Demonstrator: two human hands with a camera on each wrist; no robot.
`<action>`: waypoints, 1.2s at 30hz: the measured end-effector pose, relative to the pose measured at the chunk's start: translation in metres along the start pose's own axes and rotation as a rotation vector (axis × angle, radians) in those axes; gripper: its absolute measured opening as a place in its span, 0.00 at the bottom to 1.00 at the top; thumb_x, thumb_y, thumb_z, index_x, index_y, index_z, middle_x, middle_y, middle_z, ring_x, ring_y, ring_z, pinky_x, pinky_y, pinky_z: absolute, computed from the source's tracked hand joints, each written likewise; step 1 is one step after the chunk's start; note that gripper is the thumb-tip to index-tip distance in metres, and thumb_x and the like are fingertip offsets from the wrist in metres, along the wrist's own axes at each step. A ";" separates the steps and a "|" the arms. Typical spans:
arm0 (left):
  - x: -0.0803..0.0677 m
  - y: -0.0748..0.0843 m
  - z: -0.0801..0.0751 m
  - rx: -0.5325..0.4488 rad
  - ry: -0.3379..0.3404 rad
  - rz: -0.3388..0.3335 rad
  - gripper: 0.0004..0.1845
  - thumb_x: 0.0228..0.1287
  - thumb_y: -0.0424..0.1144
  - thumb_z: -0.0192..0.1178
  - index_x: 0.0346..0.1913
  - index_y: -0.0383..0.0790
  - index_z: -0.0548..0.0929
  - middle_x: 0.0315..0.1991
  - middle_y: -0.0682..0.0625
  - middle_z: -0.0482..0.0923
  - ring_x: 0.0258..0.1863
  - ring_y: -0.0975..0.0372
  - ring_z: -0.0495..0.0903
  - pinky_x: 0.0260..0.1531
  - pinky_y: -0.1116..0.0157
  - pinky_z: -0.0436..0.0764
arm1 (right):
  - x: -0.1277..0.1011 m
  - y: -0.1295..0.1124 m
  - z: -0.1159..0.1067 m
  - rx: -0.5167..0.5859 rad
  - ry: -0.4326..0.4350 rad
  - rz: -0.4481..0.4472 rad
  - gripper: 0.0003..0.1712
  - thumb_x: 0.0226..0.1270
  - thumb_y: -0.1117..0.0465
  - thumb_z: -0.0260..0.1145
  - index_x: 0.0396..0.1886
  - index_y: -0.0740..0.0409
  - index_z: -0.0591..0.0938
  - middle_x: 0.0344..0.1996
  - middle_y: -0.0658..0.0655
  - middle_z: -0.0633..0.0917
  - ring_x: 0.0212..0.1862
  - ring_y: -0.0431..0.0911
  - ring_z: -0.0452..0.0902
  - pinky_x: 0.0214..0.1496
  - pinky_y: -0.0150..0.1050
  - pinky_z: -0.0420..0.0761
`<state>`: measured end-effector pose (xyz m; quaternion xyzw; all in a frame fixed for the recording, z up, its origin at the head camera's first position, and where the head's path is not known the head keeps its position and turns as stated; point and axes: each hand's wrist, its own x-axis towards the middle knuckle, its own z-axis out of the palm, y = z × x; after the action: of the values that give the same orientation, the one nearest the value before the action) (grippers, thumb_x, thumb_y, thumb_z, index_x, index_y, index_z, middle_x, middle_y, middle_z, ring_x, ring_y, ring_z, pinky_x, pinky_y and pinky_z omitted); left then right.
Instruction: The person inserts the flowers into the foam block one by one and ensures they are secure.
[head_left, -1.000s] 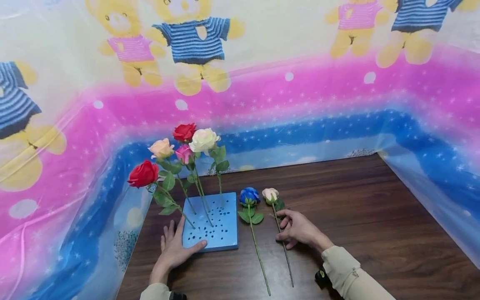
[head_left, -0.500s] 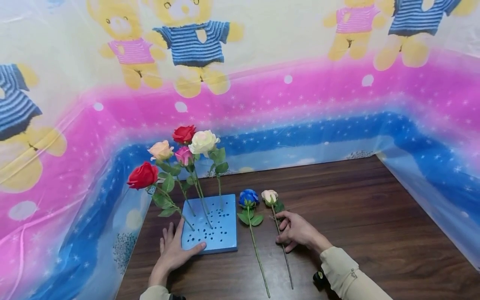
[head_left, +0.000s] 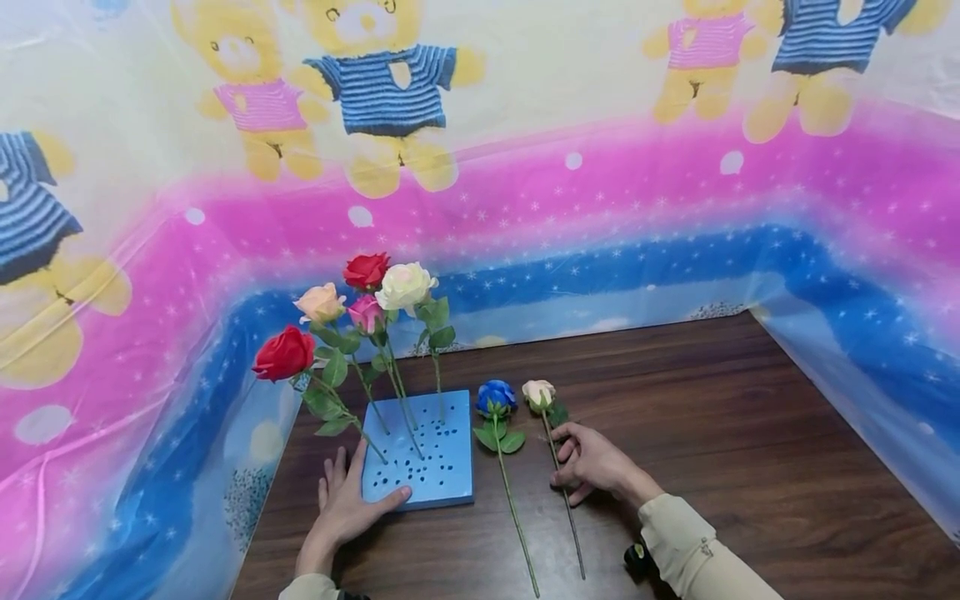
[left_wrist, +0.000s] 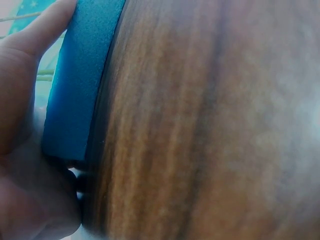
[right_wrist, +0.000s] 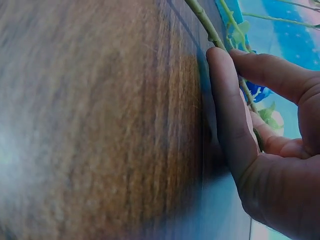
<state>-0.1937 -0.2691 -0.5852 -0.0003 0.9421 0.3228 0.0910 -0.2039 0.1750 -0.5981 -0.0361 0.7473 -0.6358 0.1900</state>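
Note:
My left hand [head_left: 341,500] rests against the blue perforated block [head_left: 453,458], its straight thumb over the near edge and its fingers spread along the left side. In the left wrist view, the thumb [left_wrist: 47,30] reaches along the top of the block [left_wrist: 85,85]. Several artificial roses stand in the block: two red, one peach, one pink, one white. My right hand [head_left: 600,467] pinches the stem of a pale cream rose [head_left: 539,395] low over the table. The right wrist view shows this stem [right_wrist: 201,17] between thumb and fingers. Left of it lies a blue rose [head_left: 496,398].
The dark wooden table [head_left: 712,433] stretches away to the right of my right hand. A patterned cloth [head_left: 525,208] with bears surrounds it at the back and sides. A small black object [head_left: 637,560] is beside the right sleeve.
The whole head view has shifted slightly downward in frame. Both hands, the roses and the block keep their places relative to one another.

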 end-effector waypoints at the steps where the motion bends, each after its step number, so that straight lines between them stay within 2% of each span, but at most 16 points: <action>1: -0.001 0.000 0.000 -0.001 0.001 0.001 0.73 0.63 0.72 0.74 0.93 0.39 0.41 0.88 0.21 0.28 0.86 0.25 0.22 0.80 0.25 0.26 | 0.000 0.000 0.000 0.006 -0.002 0.000 0.43 0.61 0.79 0.80 0.75 0.65 0.74 0.47 0.66 0.77 0.35 0.56 0.88 0.30 0.55 0.93; 5: -0.001 -0.003 0.002 -0.005 0.017 0.009 0.73 0.61 0.72 0.75 0.92 0.38 0.43 0.87 0.20 0.29 0.85 0.24 0.22 0.79 0.24 0.26 | 0.000 -0.002 -0.001 0.028 -0.015 0.002 0.43 0.61 0.79 0.79 0.75 0.65 0.72 0.48 0.67 0.77 0.35 0.56 0.88 0.31 0.56 0.93; 8: 0.000 -0.006 0.004 -0.011 0.012 0.006 0.73 0.61 0.73 0.74 0.93 0.39 0.43 0.88 0.20 0.28 0.85 0.25 0.21 0.79 0.24 0.25 | -0.001 -0.005 -0.003 0.036 -0.031 0.000 0.43 0.64 0.79 0.78 0.75 0.64 0.70 0.48 0.68 0.80 0.36 0.58 0.90 0.30 0.57 0.93; 12: -0.001 -0.009 0.006 -0.038 0.027 0.021 0.73 0.60 0.73 0.75 0.93 0.40 0.44 0.88 0.20 0.29 0.85 0.24 0.23 0.79 0.23 0.26 | -0.001 -0.007 -0.006 0.051 -0.062 -0.007 0.42 0.69 0.78 0.74 0.78 0.64 0.65 0.43 0.68 0.87 0.36 0.60 0.92 0.30 0.55 0.93; 16: -0.001 -0.008 0.007 -0.043 0.043 0.035 0.74 0.59 0.73 0.76 0.93 0.40 0.45 0.88 0.20 0.30 0.86 0.24 0.24 0.78 0.22 0.27 | 0.000 -0.010 -0.009 0.065 -0.083 -0.020 0.46 0.71 0.77 0.73 0.81 0.61 0.61 0.39 0.66 0.87 0.38 0.59 0.91 0.31 0.53 0.93; 21: 0.001 -0.007 0.005 -0.011 0.005 -0.003 0.73 0.61 0.73 0.75 0.93 0.40 0.42 0.88 0.22 0.27 0.86 0.26 0.21 0.79 0.24 0.26 | 0.003 -0.019 -0.011 0.054 -0.091 -0.048 0.49 0.72 0.77 0.73 0.85 0.56 0.60 0.39 0.65 0.86 0.43 0.62 0.89 0.33 0.55 0.94; 24: 0.002 -0.006 0.003 -0.002 -0.001 -0.009 0.73 0.62 0.72 0.75 0.93 0.40 0.42 0.88 0.22 0.27 0.86 0.26 0.22 0.79 0.24 0.27 | 0.005 -0.028 -0.013 0.044 -0.087 -0.073 0.50 0.73 0.75 0.74 0.86 0.54 0.59 0.41 0.66 0.86 0.46 0.66 0.88 0.35 0.57 0.94; 28: 0.003 -0.007 0.003 -0.018 0.025 0.012 0.73 0.60 0.73 0.75 0.93 0.40 0.44 0.88 0.21 0.29 0.86 0.25 0.23 0.79 0.23 0.27 | 0.010 -0.041 -0.015 0.040 -0.072 -0.122 0.51 0.73 0.74 0.75 0.86 0.50 0.59 0.42 0.67 0.86 0.49 0.72 0.86 0.37 0.61 0.94; 36: 0.008 -0.013 0.005 -0.024 0.013 0.015 0.75 0.59 0.78 0.73 0.93 0.45 0.41 0.89 0.23 0.26 0.86 0.27 0.20 0.79 0.26 0.22 | 0.017 -0.063 -0.012 -0.003 -0.022 -0.232 0.53 0.71 0.76 0.76 0.86 0.43 0.61 0.43 0.67 0.85 0.49 0.78 0.84 0.37 0.62 0.93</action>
<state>-0.1995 -0.2764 -0.5981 0.0035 0.9387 0.3346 0.0823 -0.2359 0.1694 -0.5396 -0.1299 0.7368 -0.6520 0.1232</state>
